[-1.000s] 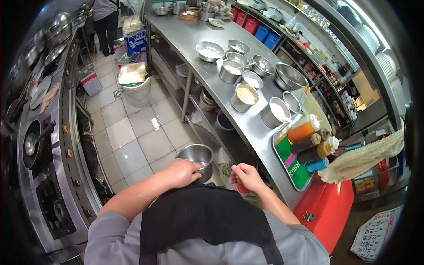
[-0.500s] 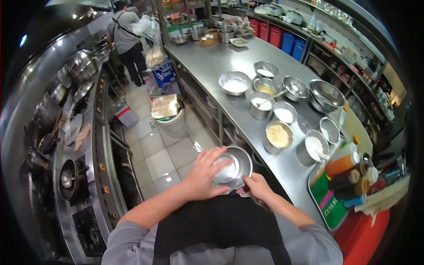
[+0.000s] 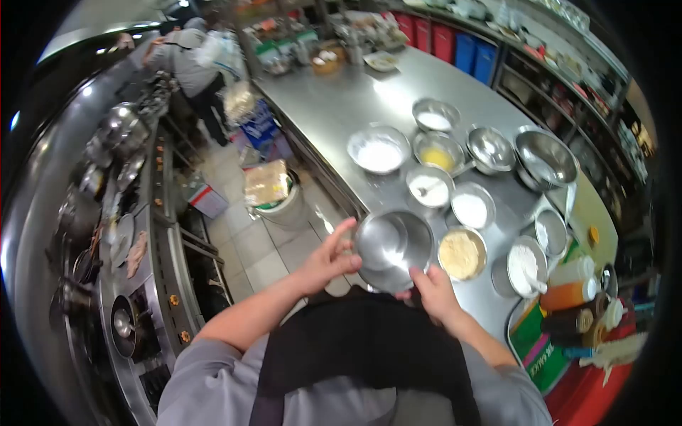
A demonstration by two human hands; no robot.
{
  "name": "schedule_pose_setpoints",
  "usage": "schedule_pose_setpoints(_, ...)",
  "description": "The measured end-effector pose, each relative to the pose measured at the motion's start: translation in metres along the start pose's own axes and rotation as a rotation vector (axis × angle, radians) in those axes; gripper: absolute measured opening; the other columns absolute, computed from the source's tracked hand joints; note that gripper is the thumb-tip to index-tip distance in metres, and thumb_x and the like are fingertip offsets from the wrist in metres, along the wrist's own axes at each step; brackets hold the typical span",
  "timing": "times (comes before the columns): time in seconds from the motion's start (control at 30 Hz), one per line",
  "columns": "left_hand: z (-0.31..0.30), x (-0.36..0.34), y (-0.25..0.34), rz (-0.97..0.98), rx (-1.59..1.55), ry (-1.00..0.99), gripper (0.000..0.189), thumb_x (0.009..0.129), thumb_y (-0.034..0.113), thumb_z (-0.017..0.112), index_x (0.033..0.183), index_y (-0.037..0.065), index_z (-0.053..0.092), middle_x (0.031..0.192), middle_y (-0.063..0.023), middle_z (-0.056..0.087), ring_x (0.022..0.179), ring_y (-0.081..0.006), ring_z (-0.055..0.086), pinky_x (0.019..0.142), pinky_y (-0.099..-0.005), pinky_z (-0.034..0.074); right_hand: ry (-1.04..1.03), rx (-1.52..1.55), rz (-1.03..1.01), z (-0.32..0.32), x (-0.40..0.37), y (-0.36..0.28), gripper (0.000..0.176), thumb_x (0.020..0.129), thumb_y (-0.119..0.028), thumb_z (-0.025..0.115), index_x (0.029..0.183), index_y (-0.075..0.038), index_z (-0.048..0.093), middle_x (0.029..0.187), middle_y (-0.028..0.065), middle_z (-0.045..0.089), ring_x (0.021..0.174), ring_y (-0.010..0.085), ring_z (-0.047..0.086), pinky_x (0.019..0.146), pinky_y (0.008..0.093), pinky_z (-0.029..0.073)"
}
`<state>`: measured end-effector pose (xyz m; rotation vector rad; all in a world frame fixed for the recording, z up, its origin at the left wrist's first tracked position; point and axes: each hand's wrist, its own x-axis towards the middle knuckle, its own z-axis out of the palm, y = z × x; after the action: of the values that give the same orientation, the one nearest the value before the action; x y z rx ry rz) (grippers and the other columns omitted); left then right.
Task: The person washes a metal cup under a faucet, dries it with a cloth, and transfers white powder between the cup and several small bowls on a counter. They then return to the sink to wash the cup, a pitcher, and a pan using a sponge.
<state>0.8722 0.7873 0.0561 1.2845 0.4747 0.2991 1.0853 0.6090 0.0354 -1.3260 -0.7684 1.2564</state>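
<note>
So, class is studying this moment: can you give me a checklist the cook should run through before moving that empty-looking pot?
1. Right-hand hold: ok, the right hand grips the rim of the steel pot.
2. Left-hand support: cannot tell, the left hand is at the pot's other side, fingers spread, contact unclear.
3. Pot's inside: ok, bare metal shows and no contents are visible.
4. Pot's dryness: cannot tell, glare hides any moisture.
5. Room towards the right: not ok, probably tight, as the container of pale yellow contents appears close by on the steel table.
</note>
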Motion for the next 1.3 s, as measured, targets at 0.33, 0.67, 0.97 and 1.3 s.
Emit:
schedule_pose_setpoints(0.33, -0.135, 0.058, 0.006, -0.108, -0.225, 0.224, 0.060, 0.097, 0.041, 0.052, 0.146, 0.010, 0.035, 0.131, -0.0125, 0.056, 0.106, -0.0236, 0.065, 0.088, -0.0401, 0.056, 0.175, 0.026, 0.129, 0.018, 0.089, -0.012, 0.031, 0.104, -0.030, 0.050, 0.104, -0.003, 0.064, 0.092, 0.0047, 0.068, 0.074, 0.0099, 0.062, 0.069, 0.0242, 0.050)
schedule_pose_setpoints(0.67, -0.289, 0.121, 0.024, -0.049, -0.432, 0.343, 0.050, 0.096, 0.045, 0.057, 0.128, 0.007, 0.048, 0.112, -0.0169, 0.061, 0.095, -0.0285, 0.066, 0.078, -0.0392, 0.057, 0.413, 0.395, 0.312, 0.038, 0.239, -0.024, 0.057, 0.103, -0.046, 0.046, 0.136, 0.001, 0.038, 0.102, 0.0200, 0.064, 0.075, 0.0236, 0.067, 0.059, 0.0333, 0.054)
schedule_pose_setpoints(0.97, -0.310, 0.176, 0.024, -0.108, -0.305, 0.411, 0.050, 0.096, 0.048, 0.058, 0.127, 0.010, 0.050, 0.106, -0.0106, 0.059, 0.092, -0.0241, 0.065, 0.077, -0.0363, 0.056, 0.417, 0.455, 0.384, 0.021, 0.294, -0.023, 0.047, 0.100, -0.028, 0.040, 0.134, 0.004, 0.038, 0.107, 0.0234, 0.063, 0.079, 0.0328, 0.067, 0.064, 0.0449, 0.055)
schedule_pose_setpoints(1.3, -0.249, 0.205, 0.063, -0.196, -0.112, 0.311, 0.094, 0.085, 0.051, 0.070, 0.153, 0.010, 0.021, 0.127, -0.0168, 0.054, 0.099, -0.0280, 0.063, 0.073, -0.0377, 0.058, 0.726, -0.068, 0.088, 0.030, 0.284, -0.116, 0.036, 0.094, -0.015, 0.043, 0.121, 0.008, 0.044, 0.085, 0.0176, 0.065, 0.058, 0.0215, 0.063, 0.048, 0.0342, 0.050)
